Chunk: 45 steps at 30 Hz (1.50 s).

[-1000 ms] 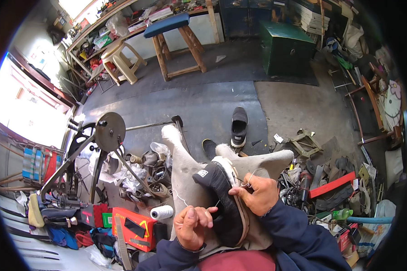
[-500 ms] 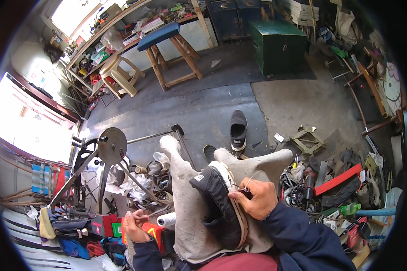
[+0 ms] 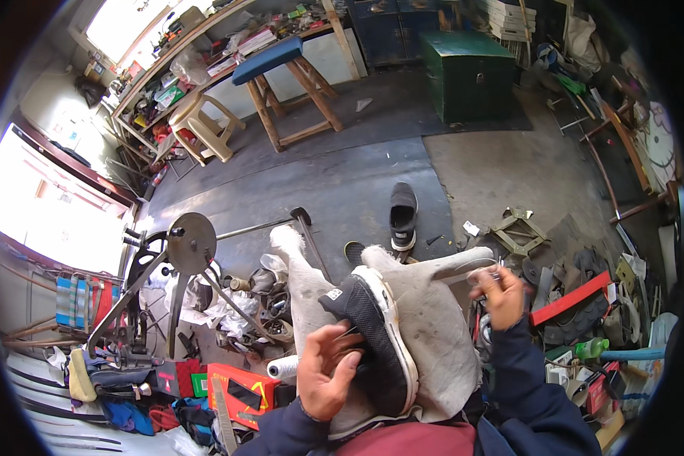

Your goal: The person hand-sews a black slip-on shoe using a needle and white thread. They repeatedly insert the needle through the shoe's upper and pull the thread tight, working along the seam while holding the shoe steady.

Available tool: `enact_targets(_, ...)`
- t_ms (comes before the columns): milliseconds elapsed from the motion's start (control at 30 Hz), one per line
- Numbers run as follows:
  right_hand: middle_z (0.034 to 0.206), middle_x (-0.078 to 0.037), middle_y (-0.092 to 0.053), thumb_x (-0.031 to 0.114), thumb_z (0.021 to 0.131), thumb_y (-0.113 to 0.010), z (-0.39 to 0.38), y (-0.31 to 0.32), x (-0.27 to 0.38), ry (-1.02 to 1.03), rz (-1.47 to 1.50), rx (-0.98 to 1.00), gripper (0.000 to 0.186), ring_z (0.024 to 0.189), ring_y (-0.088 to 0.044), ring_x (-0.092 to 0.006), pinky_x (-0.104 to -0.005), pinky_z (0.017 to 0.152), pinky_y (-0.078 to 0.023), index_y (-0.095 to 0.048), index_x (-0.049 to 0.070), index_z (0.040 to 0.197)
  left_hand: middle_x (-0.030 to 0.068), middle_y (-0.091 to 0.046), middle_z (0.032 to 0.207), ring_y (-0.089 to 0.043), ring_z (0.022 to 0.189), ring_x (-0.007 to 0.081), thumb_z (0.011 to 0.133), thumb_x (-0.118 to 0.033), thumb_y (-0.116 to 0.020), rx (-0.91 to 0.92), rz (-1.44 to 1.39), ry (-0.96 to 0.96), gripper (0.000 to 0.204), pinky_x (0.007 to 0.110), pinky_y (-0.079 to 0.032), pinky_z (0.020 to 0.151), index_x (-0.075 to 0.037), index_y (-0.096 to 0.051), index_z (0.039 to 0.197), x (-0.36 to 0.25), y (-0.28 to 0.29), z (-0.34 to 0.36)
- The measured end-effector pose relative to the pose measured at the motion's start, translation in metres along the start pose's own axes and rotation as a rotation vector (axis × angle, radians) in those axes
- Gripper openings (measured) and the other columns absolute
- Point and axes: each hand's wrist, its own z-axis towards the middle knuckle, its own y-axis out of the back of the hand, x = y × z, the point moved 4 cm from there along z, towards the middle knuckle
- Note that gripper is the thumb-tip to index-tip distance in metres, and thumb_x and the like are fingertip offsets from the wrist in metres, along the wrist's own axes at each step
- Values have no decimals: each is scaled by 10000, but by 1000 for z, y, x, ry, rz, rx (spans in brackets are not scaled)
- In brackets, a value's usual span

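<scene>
A black knit slip-on shoe (image 3: 368, 311) with a white sole rests tilted across my lap, over a grey cloth (image 3: 433, 334). My left hand (image 3: 325, 372) is at the shoe's collar, its fingers loosely curled and the thumb apart; nothing shows clearly in it. To the right of the shoe, my right hand (image 3: 500, 296) is raised with fingertips pinched on a thin pale thread (image 3: 475, 262), which seems to run back towards the sole's edge. Whether it also holds a tool is hard to make out. A white thread spool (image 3: 283, 367) lies left of my left hand.
The matching dark shoe (image 3: 403, 215) stands on the floor ahead. A metal machine with a round wheel (image 3: 191, 243) is at left, near an orange-red box (image 3: 243, 394). Tools and scraps, including a red bar (image 3: 571, 299), crowd the right. A blue-topped stool (image 3: 267, 61) and green chest (image 3: 467, 76) stand farther off.
My right hand has left the sole and moved right, drawing the thread out. My left hand has risen from beside the spool to the shoe's collar. The shoe has turned slightly.
</scene>
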Motion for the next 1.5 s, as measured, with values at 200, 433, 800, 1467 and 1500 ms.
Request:
enact_targets(200, 1103, -269, -680, 11, 895, -635, -20, 95, -32, -50, -1185, -105, 321, 1063, -650, -479, -523, 905, -521, -677, 9, 1213, 129, -643, 1309, -626, 1189, 177, 1014, -84, -711, 236, 175, 187, 485, 310, -491, 1019, 46, -479, 1419, 14, -5, 23)
enact_targets(433, 1023, -184, -721, -20, 920, -677, -85, -58, 62, 343, -414, 380, 472, 826, -719, -332, -368, 769, -575, -669, 47, 1387, 105, -675, 1299, -620, 1162, 163, 997, -190, -767, 207, 46, 205, 484, 322, -475, 1036, 52, -565, 1364, 20, -16, 39)
enact_targets(800, 894, -143, -673, -38, 923, -670, -79, -92, 70, 346, -323, 505, 491, 750, -685, -318, -385, 682, -552, -679, 76, 1401, 103, -669, 1345, -621, 1223, 187, 1020, -78, -678, 196, -87, 266, 419, 349, -462, 1092, 51, -559, 1401, 25, -21, 45)
enact_targets(1467, 840, -135, -624, -40, 941, -667, -75, -97, 71, 316, -356, 553, 486, 710, -640, -295, -376, 668, -525, -682, 86, 1410, 98, -709, 1267, -658, 1142, 169, 1010, -82, -697, 220, -201, 306, 358, 326, -506, 1036, 42, -620, 1337, 27, -22, 49)
enact_targets(1500, 842, -135, -624, -39, 942, -667, -74, -97, 72, 324, -348, 552, 487, 708, -640, -296, -374, 667, -524, -682, 89, 1412, 96, -708, 1271, -656, 1142, 166, 1010, -90, -701, 212, -181, 320, 360, 324, -505, 1036, 41, -624, 1335, 29, -21, 50)
